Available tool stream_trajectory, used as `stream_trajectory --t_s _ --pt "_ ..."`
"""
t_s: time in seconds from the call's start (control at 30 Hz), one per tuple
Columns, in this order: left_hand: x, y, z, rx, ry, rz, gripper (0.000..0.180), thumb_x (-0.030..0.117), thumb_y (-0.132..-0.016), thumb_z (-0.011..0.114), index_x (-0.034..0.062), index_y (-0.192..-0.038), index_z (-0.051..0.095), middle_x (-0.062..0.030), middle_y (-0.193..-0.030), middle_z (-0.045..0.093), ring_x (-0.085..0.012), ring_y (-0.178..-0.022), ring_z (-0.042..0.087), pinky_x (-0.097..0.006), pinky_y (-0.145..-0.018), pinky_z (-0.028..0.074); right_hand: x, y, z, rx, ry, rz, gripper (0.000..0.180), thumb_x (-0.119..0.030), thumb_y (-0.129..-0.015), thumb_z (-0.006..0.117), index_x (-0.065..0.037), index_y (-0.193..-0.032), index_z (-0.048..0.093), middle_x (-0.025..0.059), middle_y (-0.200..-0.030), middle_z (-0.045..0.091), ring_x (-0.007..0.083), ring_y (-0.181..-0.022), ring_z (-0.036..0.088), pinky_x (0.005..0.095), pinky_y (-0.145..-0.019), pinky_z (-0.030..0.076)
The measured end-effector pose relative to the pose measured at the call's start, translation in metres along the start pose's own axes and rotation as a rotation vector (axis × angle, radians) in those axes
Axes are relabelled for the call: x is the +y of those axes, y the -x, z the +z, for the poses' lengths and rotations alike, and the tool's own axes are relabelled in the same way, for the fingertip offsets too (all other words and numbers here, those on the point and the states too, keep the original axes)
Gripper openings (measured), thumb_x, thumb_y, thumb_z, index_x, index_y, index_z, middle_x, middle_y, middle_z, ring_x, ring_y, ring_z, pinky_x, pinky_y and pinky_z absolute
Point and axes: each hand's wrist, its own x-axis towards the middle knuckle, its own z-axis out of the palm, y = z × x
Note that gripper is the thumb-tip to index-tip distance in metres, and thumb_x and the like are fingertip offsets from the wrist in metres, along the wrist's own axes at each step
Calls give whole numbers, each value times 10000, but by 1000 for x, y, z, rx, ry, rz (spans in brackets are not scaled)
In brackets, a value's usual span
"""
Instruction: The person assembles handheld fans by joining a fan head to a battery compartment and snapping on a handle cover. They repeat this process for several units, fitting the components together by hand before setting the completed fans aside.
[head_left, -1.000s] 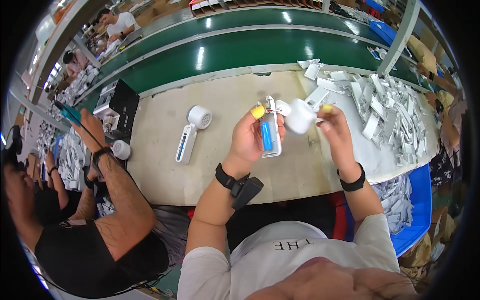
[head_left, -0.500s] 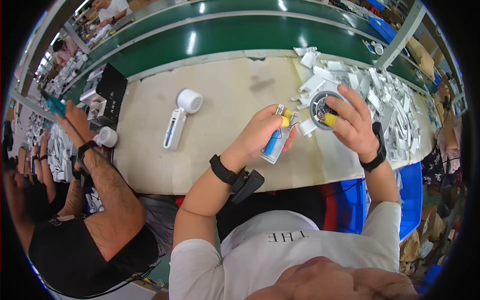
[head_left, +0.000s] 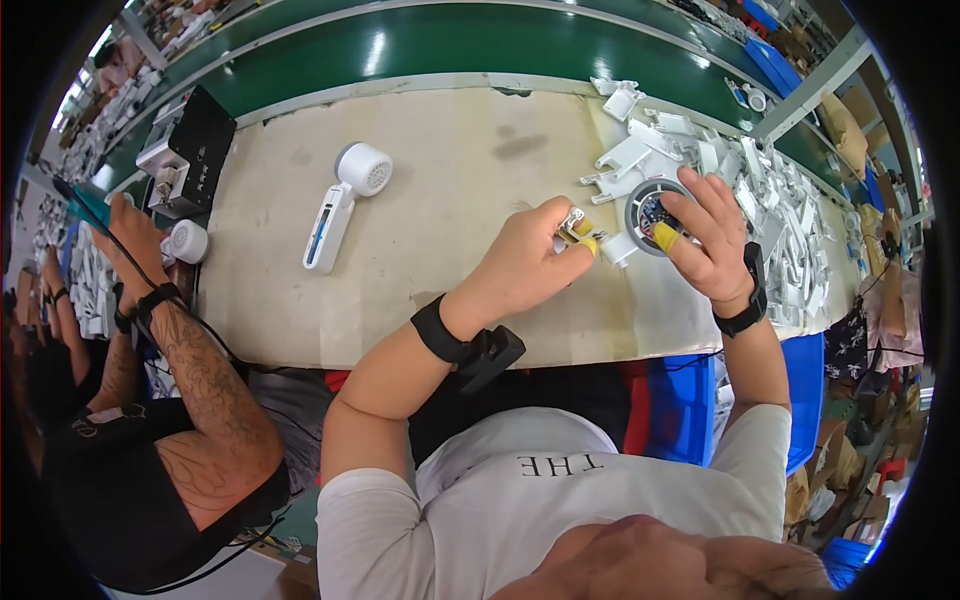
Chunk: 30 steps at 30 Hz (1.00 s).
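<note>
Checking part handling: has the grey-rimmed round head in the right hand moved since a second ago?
Yes. The grey-rimmed round head has moved right, farther from the dark smudge on the tabletop.

the hands (head_left: 522, 258) (head_left: 712, 250) hold device parts (head_left: 650, 210) above a table (head_left: 430, 210).

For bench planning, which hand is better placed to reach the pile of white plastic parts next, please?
Probably the right hand: it is nearer the pile, though holding a grey-rimmed round plastic head.
</note>
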Motion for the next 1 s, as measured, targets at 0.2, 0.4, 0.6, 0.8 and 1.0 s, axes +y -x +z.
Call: stream_trajectory --t_s 0.2,0.4,0.6,0.8,1.0 --pt "3 -3 -1 38 -336 117 216 111 -702 606 1 -847 488 -66 -669 542 -106 -546 484 -265 -509 403 -5 -9 -7 -182 -960 743 518 -210 -753 695 -46 -1192 476 129 -1197 499 273 -1170 461 370 -974 363" --pt "5 -4 8 8 -349 131 289 184 -682 613 -7 -831 455 -162 -629 544 -301 -568 543 -363 -536 427 12 -24 -12 -321 -1091 698 475 -287 -806 641 -32 -1189 522 138 -1153 506 261 -1066 501 354 -920 392" --pt "2 -1 14 -29 -383 118 285 187 -695 610 -5 -831 449 -167 -652 550 -309 -569 539 -361 -539 427 11 -38 -15 -509 -850 574 475 -268 -727 728 -54 -1123 576 137 -1075 542 287 -968 548 341 -845 440" --pt "4 2 12 -128 -183 -13 178 159 -816 561 14 -884 484 -63 -712 559 -126 -582 536 -277 -554 442 13 -22 -1 -461 -936 585 454 -245 -745 719 -54 -1129 571 143 -1073 539 288 -986 541 347 -854 435" --pt "10 1 12 -171 306 -68 177 181 -904 491 22 -979 511 -59 -780 598 -109 -627 570 -247 -572 466 44 -7 41 -389 -1408 930 578 -522 -918 358 -26 -1070 611 79 -1006 629 151 -934 566 272 -809 446"
